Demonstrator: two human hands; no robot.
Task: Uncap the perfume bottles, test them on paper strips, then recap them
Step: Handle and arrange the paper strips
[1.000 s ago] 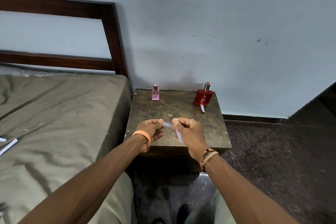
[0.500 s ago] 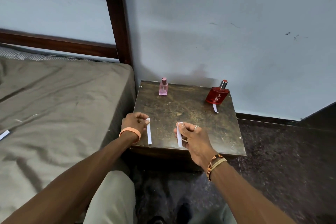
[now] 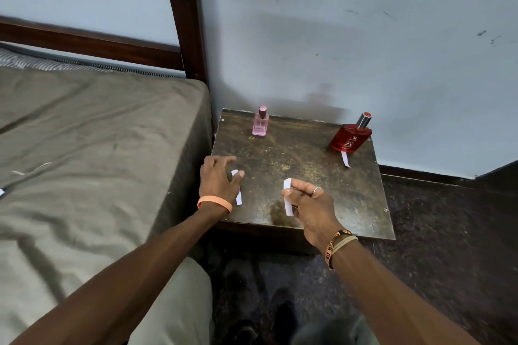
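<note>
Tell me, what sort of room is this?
Probably a bedroom: a bed with a dark wooden headboard sits against the wall, and beside it a worn bedside table carries a pink perfume bottle and a red perfume bottle.

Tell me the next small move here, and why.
Probably reach the left hand forward to the pink bottle: it stands capped, that hand is open over a paper strip on the table, and the right hand pinches a second strip.

Red perfume bottle (image 3: pixel 350 140): label reads "RED ZX", "R" emblem above.
</note>
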